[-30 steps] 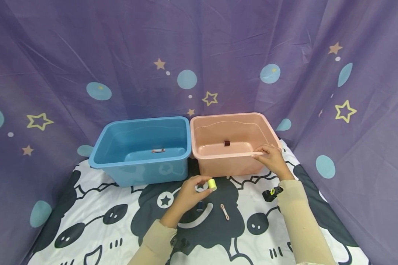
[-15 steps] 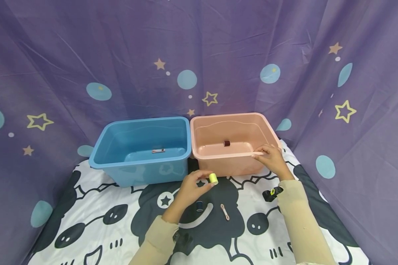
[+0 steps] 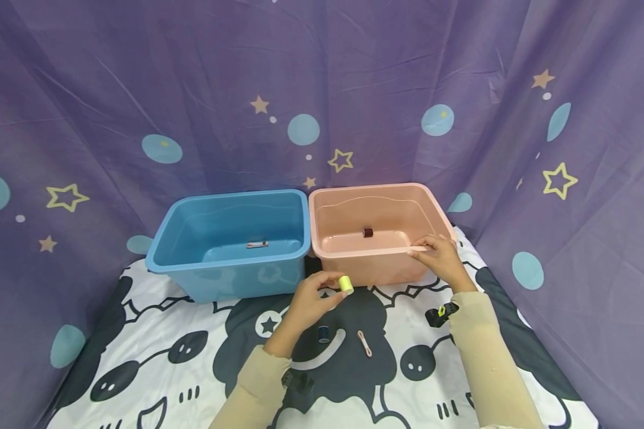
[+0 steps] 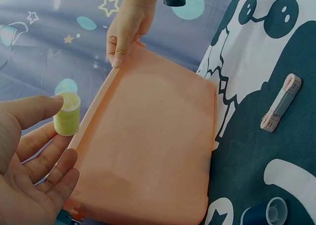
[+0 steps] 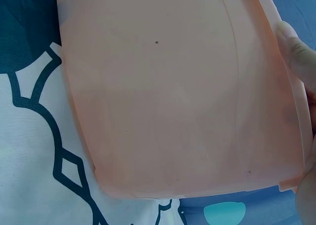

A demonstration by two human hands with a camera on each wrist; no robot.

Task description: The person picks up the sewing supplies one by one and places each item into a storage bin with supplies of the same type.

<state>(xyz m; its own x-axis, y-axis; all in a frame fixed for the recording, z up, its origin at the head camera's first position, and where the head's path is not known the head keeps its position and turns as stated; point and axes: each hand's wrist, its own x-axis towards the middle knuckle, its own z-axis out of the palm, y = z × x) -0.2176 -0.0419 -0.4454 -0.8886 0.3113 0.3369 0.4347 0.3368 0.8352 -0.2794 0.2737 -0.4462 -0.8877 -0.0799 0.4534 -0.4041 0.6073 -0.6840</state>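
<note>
Between thumb and fingertips my left hand pinches a yellow thread spool, held in front of the pink bin. In the left wrist view the yellow spool shows a white end. My right hand grips the front rim of the pink bin near its right corner, thumb outside. Inside that bin lies a dark brown thread spool. On the cloth below my left hand are a dark blue thread spool and a folded pale pink tape measure.
A blue bin stands left of the pink one, with a small folded strip inside. Both stand on a black-and-white patterned cloth. A purple curtain rises behind and at the sides.
My left hand has moved slightly up and toward the pink bin with the yellow spool. My right hand stays on the rim.
</note>
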